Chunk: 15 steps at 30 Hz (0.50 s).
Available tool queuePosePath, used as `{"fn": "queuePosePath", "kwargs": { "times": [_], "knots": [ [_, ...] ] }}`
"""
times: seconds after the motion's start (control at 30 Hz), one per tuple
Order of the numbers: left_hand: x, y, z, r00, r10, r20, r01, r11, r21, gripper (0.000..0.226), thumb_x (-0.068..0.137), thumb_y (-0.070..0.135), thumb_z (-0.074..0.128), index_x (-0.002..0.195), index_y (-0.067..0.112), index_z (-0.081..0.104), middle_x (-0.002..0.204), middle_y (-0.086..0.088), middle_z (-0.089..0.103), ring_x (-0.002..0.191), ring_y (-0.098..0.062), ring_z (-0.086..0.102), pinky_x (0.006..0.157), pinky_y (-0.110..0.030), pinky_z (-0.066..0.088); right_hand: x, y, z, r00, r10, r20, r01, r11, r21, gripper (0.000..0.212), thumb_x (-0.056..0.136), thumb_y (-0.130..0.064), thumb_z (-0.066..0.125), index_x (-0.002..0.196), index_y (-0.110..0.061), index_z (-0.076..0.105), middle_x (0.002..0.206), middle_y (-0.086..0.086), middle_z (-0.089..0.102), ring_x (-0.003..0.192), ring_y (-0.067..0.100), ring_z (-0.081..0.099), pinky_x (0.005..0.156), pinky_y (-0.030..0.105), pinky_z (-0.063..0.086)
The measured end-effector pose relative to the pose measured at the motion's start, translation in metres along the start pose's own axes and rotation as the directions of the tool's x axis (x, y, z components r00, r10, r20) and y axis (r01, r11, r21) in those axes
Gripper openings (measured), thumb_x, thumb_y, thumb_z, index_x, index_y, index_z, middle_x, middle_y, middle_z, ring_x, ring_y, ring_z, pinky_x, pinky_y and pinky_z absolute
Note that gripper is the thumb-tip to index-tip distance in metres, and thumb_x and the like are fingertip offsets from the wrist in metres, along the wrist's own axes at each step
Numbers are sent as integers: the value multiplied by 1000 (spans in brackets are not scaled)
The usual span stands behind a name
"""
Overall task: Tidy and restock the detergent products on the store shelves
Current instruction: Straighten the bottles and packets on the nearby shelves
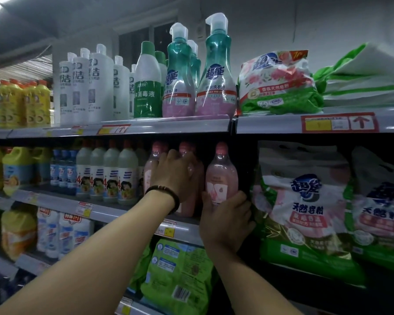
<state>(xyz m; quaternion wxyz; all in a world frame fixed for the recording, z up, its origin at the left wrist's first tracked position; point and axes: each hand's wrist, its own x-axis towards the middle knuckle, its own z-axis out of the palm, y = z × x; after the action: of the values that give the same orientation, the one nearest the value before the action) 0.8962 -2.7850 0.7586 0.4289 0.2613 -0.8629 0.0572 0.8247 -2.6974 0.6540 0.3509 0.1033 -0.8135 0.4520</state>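
Several pink detergent bottles stand on the middle shelf (132, 218). My right hand (225, 220) grips the base of the rightmost pink bottle (222, 171), which stands upright at the shelf's right end. My left hand (172, 173), with a dark bead bracelet on the wrist, wraps its fingers around the shoulder of the neighbouring pink bottle (187, 151). A third pink bottle (154, 155) shows to the left behind that hand. The lower parts of the middle bottles are hidden by my hands.
White bottles with cartoon labels (114, 176) stand left of the pink ones. Large pink-and-green powder bags (305, 214) fill the bay to the right. Teal pump bottles (216, 73) and a powder bag (280, 85) sit on the top shelf. Green bags (180, 273) lie below.
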Motion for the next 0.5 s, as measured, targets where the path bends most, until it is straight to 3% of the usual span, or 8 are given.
{"fn": "queuePosePath", "kwargs": {
  "times": [0.13, 0.23, 0.27, 0.33, 0.4, 0.5],
  "knots": [
    [8, -7, 0, 997, -47, -65, 38, 990, -136, 44, 79, 47, 76, 110, 27, 54, 106, -2, 68, 101, -32, 61, 72, -35, 38, 0, 1, -1, 1000, -4, 23, 3, 1000, 30, 79, 83, -71, 68, 126, -10, 43, 116, 18, 62, 104, 38, 64, 85, 49, 46],
    [12, -20, -5, 999, 10, 40, 7, 908, -419, 55, 75, 29, 90, 113, 24, 50, 102, 10, 63, 89, -17, 59, 61, -21, 38, 0, 2, -2, 1000, -8, 26, 7, 999, 51, 80, 83, -71, 67, 128, -11, 42, 118, 18, 62, 106, 38, 64, 86, 50, 47],
    [14, -25, -8, 994, 68, 86, -20, 883, -469, 58, 75, 24, 90, 117, 27, 50, 107, 11, 65, 94, -15, 63, 66, -17, 44, 0, 2, -2, 1000, -11, 28, 10, 998, 55, 79, 83, -71, 66, 128, -11, 41, 119, 18, 62, 106, 38, 64, 86, 50, 47],
    [20, -33, -13, 968, 179, 177, -85, 894, -441, 69, 78, 24, 85, 134, 38, 47, 127, 6, 66, 115, -20, 66, 89, -31, 56, 0, 2, -2, 999, -16, 27, 15, 998, 55, 78, 84, -71, 65, 128, -11, 40, 119, 18, 62, 106, 38, 64, 86, 49, 47],
    [28, -36, -21, 926, 240, 292, -156, 946, -284, 83, 80, 35, 78, 147, 52, 32, 143, -2, 57, 130, -28, 58, 103, -48, 53, 0, 3, -2, 1000, -19, 20, 18, 998, 57, 78, 84, -72, 65, 128, -11, 41, 119, 18, 62, 105, 38, 65, 86, 49, 47],
    [38, -35, -30, 860, 199, 470, -197, 979, -55, 88, 91, 35, 72, 157, 52, 17, 156, -10, 40, 138, -35, 48, 110, -53, 47, 1, 4, 0, 999, -23, 22, 21, 997, 79, 79, 85, -74, 62, 131, -12, 43, 120, 16, 62, 107, 37, 65, 87, 48, 47]
  ]
}}
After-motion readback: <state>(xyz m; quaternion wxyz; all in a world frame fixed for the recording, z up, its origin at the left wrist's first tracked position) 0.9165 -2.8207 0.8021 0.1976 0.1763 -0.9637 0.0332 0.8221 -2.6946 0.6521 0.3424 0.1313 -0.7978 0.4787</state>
